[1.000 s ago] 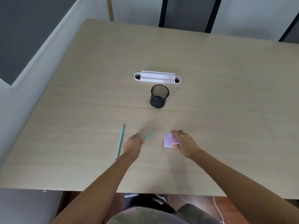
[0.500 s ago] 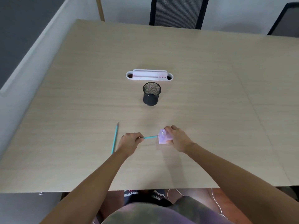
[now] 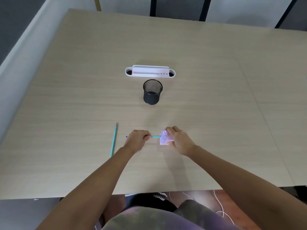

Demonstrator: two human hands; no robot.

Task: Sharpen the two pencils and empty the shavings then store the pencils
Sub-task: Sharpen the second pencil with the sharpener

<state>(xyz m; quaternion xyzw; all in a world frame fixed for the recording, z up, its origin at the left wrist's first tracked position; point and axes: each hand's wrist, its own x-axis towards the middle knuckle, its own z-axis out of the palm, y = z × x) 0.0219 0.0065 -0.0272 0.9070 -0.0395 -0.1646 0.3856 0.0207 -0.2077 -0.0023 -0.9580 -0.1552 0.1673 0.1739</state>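
The pencil [image 3: 155,136] being worked on runs level between the two hands just above the near part of the desk [image 3: 216,80], its tip end entering the side of the pale purple sharpener [image 3: 164,137] and its purple-capped tail poking out past the left hand [image 3: 136,140]. The left hand's fingers [image 3: 147,136] are clenched around the pencil's shaft; the right hand [image 3: 179,140] has its fingers wrapped on the sharpener's body, grasping it from the right. Whether the tip is fully seated in the cutting hole cannot be told, since the sharpener is small and washed out. The likely troubles lie here: if the pencil goes in at an angle to the hole, twisting could snap the lead or chew the wood unevenly; a loose hold on the sharpener could let it spin with the pencil so nothing is cut; and squeezing or tipping the sharpener might pop its shavings compartment and scatter shavings over the desk rather than into the black mesh cup [image 3: 152,92] farther back. The second pencil [image 3: 114,140] lies loose on the desk just left of the left hand, and a sweeping elbow or wrist could roll it toward the edge. The white holder [image 3: 150,72] stands behind the cup, well apart from the hands, so it seems safe for now.
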